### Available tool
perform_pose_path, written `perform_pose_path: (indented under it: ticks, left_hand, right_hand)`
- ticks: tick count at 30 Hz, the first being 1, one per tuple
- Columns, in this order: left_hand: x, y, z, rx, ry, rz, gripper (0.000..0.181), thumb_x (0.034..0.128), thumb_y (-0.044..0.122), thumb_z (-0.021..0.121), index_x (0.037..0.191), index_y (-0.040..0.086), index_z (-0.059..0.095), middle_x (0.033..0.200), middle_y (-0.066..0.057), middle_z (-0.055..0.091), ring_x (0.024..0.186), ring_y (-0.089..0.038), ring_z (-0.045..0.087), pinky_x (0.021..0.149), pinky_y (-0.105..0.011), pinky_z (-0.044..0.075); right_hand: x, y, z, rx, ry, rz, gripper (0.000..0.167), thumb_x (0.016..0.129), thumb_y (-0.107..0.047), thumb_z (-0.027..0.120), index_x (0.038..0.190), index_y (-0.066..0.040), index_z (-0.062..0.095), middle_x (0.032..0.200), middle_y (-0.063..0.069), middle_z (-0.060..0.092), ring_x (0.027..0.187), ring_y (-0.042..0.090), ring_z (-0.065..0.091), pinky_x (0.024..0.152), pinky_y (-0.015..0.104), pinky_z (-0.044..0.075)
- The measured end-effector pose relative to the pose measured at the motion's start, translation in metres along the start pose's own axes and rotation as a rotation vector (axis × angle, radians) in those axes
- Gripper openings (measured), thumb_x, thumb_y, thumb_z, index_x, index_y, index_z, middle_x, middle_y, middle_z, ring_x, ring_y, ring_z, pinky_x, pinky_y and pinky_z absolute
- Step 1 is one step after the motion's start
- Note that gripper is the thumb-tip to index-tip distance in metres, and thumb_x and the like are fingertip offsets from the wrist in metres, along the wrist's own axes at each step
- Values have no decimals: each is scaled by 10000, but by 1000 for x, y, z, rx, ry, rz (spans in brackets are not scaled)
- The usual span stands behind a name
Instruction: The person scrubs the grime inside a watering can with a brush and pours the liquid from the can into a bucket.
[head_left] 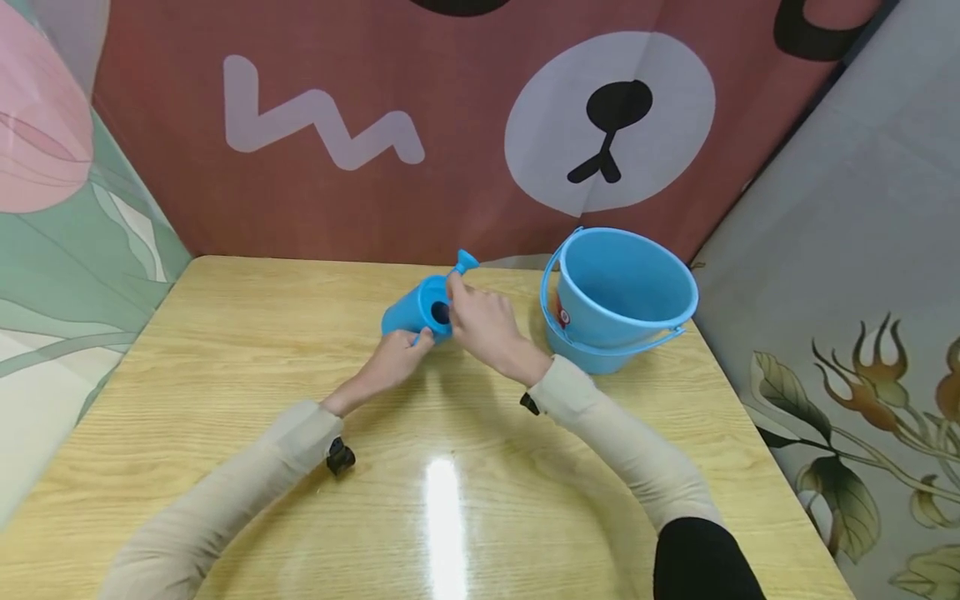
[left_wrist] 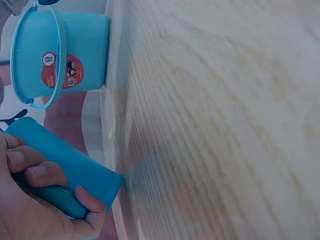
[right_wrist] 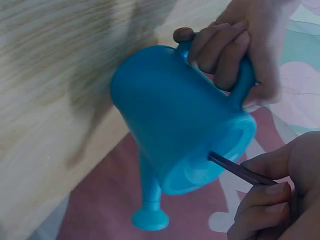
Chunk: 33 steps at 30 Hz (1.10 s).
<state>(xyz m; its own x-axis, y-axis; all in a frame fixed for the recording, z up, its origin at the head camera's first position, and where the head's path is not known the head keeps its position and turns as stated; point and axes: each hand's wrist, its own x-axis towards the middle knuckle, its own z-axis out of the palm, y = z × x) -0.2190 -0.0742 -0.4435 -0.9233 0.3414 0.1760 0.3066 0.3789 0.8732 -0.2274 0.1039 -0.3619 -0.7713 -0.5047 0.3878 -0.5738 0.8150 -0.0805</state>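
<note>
A blue watering can (head_left: 408, 313) (left_wrist: 75, 160) (right_wrist: 165, 110) is held tilted above the table. Its handle is gripped by my left hand (head_left: 396, 360) (left_wrist: 40, 200) (right_wrist: 250, 55), the fingers curled round it. My right hand (head_left: 487, 325) (right_wrist: 275, 195) pinches a thin dark stick (right_wrist: 240, 171), whose tip lies at the can's end face; how far it reaches in I cannot tell. The spout's flared head (head_left: 467, 261) (right_wrist: 150, 220) points away from me, beyond my right fingers in the head view.
A blue bucket (head_left: 600, 333) (left_wrist: 85, 50) with a handle and a red sticker stands at the back right of the wooden table (head_left: 262, 333). Behind the table hangs a red-brown cloth (head_left: 337, 208) with a bear design; patterned cloths hang at both sides.
</note>
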Motion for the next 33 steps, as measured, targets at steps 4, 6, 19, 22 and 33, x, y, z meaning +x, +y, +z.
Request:
perform_pose_path:
  ticks: [4, 6, 19, 22, 33]
  left_hand:
    - [-1, 0, -1, 14, -1, -6, 516, 1048, 270, 406, 550, 146, 351, 484, 81, 301, 436, -65, 263, 436, -231, 243]
    - [0, 1, -1, 20, -7, -4, 517, 1049, 268, 405, 549, 146, 354, 482, 79, 304, 433, -66, 266, 434, -229, 244]
    - [1, -1, -1, 14, -17, -4, 510, 1041, 273, 407, 550, 144, 363, 487, 73, 309, 436, -78, 275, 432, -236, 253]
    - [0, -1, 0, 9, -26, -6, 516, 1043, 275, 402, 547, 140, 360, 483, 65, 307, 429, -95, 270, 427, -240, 252]
    - [0, 0, -2, -23, -25, -11, 511, 1034, 270, 400, 544, 131, 368, 484, 70, 303, 425, -84, 266, 422, -231, 246]
  right_hand:
    - [-2, 0, -2, 5, 57, -29, 70, 975, -85, 512, 1040, -61, 503, 625, -7, 448, 434, 170, 433, 410, 328, 357]
    - [-2, 1, -2, 13, 67, -38, 70, 974, -83, 517, 1037, -55, 503, 625, -3, 453, 430, 170, 434, 407, 328, 357]
    - [-4, 3, 1, 39, 80, -61, 55, 984, -77, 511, 1031, -51, 504, 636, -3, 475, 423, 147, 429, 404, 316, 355]
    - [-5, 4, 3, 41, 82, -62, 57, 984, -85, 533, 1026, -54, 508, 641, -4, 475, 429, 143, 431, 408, 315, 351]
    - [0, 5, 3, 73, 79, -74, 23, 975, -55, 513, 986, -72, 503, 623, -15, 453, 440, 149, 431, 418, 314, 342]
